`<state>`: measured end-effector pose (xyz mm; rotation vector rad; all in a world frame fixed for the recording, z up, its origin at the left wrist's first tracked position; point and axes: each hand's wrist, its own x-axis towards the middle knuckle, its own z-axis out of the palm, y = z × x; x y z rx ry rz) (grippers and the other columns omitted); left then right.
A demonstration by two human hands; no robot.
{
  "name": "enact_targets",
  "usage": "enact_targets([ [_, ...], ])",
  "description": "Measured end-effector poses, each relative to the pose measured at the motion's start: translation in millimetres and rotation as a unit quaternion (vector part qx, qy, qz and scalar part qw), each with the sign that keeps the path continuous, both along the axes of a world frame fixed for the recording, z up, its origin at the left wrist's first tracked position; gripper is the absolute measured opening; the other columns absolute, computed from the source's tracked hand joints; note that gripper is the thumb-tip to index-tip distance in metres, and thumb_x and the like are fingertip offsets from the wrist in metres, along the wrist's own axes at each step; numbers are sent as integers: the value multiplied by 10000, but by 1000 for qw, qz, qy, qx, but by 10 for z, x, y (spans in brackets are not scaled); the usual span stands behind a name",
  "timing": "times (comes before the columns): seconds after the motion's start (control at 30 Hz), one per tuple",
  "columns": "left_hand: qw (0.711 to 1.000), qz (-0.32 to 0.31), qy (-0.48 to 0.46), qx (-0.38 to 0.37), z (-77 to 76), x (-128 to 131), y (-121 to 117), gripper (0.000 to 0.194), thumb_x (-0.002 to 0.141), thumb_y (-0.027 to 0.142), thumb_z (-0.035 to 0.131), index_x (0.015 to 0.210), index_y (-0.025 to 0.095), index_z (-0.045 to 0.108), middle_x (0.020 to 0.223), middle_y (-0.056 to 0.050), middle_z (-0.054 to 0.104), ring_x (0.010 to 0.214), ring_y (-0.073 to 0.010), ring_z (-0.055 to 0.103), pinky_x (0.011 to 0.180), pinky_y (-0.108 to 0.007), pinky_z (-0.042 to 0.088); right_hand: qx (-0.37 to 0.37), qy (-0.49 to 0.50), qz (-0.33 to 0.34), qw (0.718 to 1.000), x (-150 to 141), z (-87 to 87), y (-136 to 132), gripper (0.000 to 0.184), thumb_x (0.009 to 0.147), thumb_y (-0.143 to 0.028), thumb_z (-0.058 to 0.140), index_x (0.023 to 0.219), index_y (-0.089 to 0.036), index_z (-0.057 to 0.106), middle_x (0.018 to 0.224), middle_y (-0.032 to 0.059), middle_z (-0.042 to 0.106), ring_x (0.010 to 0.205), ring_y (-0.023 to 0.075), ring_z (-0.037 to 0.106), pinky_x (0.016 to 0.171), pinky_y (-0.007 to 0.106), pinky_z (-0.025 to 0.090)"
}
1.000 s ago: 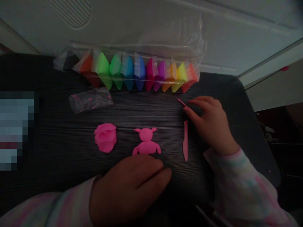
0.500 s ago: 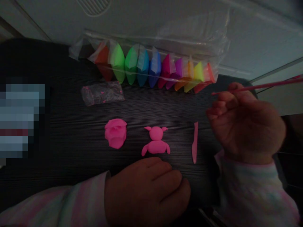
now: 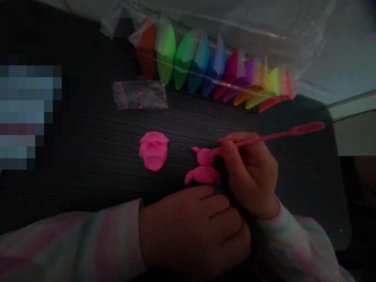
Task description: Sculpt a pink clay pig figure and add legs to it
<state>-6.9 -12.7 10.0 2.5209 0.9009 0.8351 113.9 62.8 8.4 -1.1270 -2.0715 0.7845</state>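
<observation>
Right hand: the right hand (image 3: 252,176) gripped the tool (image 3: 276,136) like a pen, thumb against fingers, low near the thin end, presumably for fine control.
Tool: thin tip at the head (image 3: 205,158) of the figure (image 3: 205,174); contact could not be confirmed. Broad end pointed up and away, clear of the work.
Figure: flat on the table (image 3: 305,180), between lump and right hand; one ear was hidden.
Left hand: the left hand (image 3: 194,231) lay just below the figure, fingers curled, perhaps as a steady; its palm was hidden, so holding could not be told.
Lump: the lump (image 3: 154,152) sat apart, left of the figure.
Bag: the clear bag (image 3: 308,55) held a row of coloured packets (image 3: 166,51).
Pouch: the small clear pouch (image 3: 132,96) showed only pink specks.
</observation>
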Motion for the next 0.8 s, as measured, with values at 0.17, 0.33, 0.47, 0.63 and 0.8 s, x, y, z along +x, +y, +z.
enact_targets([
  [0.17,1000,3,-6,-5,-6,2,21,248,850,182,371,917,159,608,746,-19,620,637,-142,533,558,-317,458,32,-22,15,999,10,-67,9,184,889,-293,365,762,-245,489,660,6,529,610,151,515,556,309,410],
  [0.33,1000,-1,-17,-11,-6,3,19,287,851,180,349,898,175,632,753,-14,636,621,-142,522,531,-316,446,53,-58,30,996,3,-75,9,139,872,-228,396,783,-253,500,720,16,560,651,155,540,590,309,443],
  [0.47,1000,10,-24,-10,-17,13,23,278,848,182,361,875,187,639,735,-13,632,615,-141,515,521,-315,439,42,-47,53,997,6,-67,8,118,867,-210,388,789,-259,462,741,17,557,686,174,540,614,336,447],
  [0.63,1000,15,-17,-7,-22,10,38,280,853,190,355,894,190,632,780,-20,643,647,-151,529,592,-347,468,25,-70,70,995,-1,-33,19,117,858,-180,380,785,-250,437,733,16,532,704,179,527,636,341,424],
  [0.8,1000,19,-10,-8,-29,-1,39,286,856,190,348,905,194,630,795,-17,638,661,-157,529,616,-357,471,37,-91,73,992,-14,-45,20,126,854,-154,388,784,-238,451,728,16,533,711,175,522,634,326,409],
])
